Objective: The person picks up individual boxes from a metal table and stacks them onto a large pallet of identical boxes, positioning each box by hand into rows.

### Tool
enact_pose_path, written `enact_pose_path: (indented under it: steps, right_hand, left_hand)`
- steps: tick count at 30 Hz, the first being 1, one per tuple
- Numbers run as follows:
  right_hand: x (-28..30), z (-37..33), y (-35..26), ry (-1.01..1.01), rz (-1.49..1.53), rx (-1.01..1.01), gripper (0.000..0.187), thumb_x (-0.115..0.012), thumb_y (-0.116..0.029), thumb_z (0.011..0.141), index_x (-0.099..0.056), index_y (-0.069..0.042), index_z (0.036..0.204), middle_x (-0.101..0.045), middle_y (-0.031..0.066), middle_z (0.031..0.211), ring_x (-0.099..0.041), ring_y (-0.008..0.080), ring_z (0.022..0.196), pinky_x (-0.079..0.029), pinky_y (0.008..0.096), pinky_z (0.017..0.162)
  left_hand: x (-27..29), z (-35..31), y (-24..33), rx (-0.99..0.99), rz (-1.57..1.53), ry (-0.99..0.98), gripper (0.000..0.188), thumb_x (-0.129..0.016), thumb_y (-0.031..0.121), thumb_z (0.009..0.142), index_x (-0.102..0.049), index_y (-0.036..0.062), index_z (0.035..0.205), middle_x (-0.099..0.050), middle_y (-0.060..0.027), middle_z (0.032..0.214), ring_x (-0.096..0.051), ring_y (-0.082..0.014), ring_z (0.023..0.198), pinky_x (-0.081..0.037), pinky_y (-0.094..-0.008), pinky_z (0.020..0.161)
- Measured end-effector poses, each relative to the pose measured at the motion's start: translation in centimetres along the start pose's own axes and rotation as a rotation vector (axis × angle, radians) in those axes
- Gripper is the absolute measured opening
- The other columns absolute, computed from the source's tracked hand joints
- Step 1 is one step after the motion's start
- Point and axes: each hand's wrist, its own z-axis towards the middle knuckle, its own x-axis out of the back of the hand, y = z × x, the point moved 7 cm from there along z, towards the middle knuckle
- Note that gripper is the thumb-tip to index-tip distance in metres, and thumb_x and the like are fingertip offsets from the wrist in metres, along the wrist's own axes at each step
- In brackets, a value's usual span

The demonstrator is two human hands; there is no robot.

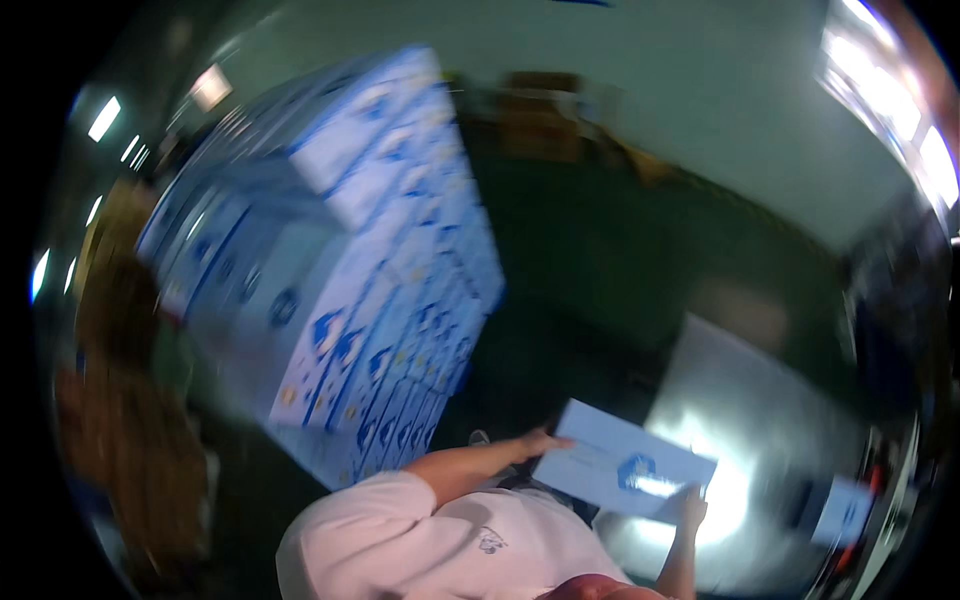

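A flat light-blue box point(604, 462) with a dark-blue emblem is held level in front of my body, between my two hands. My left hand point(541, 442) grips its left end, fingers closed on the edge. At the opposite end, my right hand point(693, 510) is closed on the near right corner. Light glares off part of the box's top, and the fingers beneath it are hidden. The right side of the box overlaps a shiny metal table point(715, 370) in this view; whether it touches the table I cannot tell.
To the left rises a tall stack of blue-and-white printed boxes point(400, 290). Another light-blue box point(842, 512) lies at the table's right side. Brown cartons point(540, 115) stand by the far wall, and brown stacked material point(135, 450) stands at far left. Motion blurs the surroundings.
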Motion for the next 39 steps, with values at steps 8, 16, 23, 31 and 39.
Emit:
enact_pose_path:
  steps: [8, 16, 23, 31, 39]
  right_hand:
    - [-5.4, -5.1, -11.2, -0.254, 0.431, -0.058, 0.065, -0.052, -0.053, 0.093, -0.061, 0.007, 0.116, -0.067, 0.0136, 0.103, -0.062, 0.0248, 0.094, -0.048, 0.0378, 0.083]
    - [-0.8, -27.9, -44.0, -0.461, 1.015, 0.567, 0.064, -0.043, -0.048, 0.099, -0.057, 0.009, 0.123, -0.059, 0.0216, 0.124, -0.057, 0.0263, 0.113, -0.041, 0.0373, 0.097]
    - [6.1, -51.2, -67.6, -0.59, 0.9, 1.774, 0.054, -0.058, -0.026, 0.09, -0.048, 0.009, 0.129, -0.053, 0.0224, 0.129, -0.051, 0.0318, 0.12, -0.039, 0.0421, 0.103]
    - [-8.6, -56.4, -62.9, -0.859, 0.479, 1.791, 0.028, -0.067, -0.008, 0.083, -0.061, 0.001, 0.109, -0.066, 0.0182, 0.104, -0.066, 0.0313, 0.09, -0.054, 0.0357, 0.08]
    - [-14.0, -52.3, -58.3, -0.886, 0.27, 1.408, 0.021, -0.067, -0.012, 0.086, -0.067, 0.002, 0.103, -0.069, 0.015, 0.094, -0.07, 0.0222, 0.082, -0.056, 0.0307, 0.073]
  left_hand:
    - [6.5, -17.6, 10.5, -0.222, 0.109, 0.33, 0.103, -0.076, 0.047, 0.074, -0.023, 0.0063, 0.153, -0.041, -0.0213, 0.147, -0.039, -0.0308, 0.135, -0.031, -0.0348, 0.11]
    - [20.4, -48.3, 20.2, -0.992, -0.02, 0.9, 0.083, -0.078, 0.03, 0.067, -0.048, -0.0025, 0.138, -0.053, -0.0163, 0.134, -0.052, -0.0285, 0.121, -0.038, -0.0395, 0.104]
    - [33.8, -68.7, 13.4, -1.268, -0.491, 1.561, 0.068, -0.065, 0.044, 0.084, -0.048, 0.0023, 0.134, -0.058, -0.0114, 0.126, -0.058, -0.0234, 0.113, -0.047, -0.0365, 0.095]
    - [46.6, -68.9, 9.4, -0.86, 0.034, 2.074, 0.092, -0.058, 0.047, 0.093, -0.011, -0.0046, 0.151, -0.026, -0.0245, 0.153, -0.027, -0.0308, 0.142, -0.022, -0.0362, 0.116]
    - [56.9, -70.7, 12.4, -0.987, -0.204, 1.882, 0.097, -0.067, 0.046, 0.088, -0.012, -0.0003, 0.153, -0.05, -0.0207, 0.136, -0.053, -0.0244, 0.121, -0.042, -0.0327, 0.099]
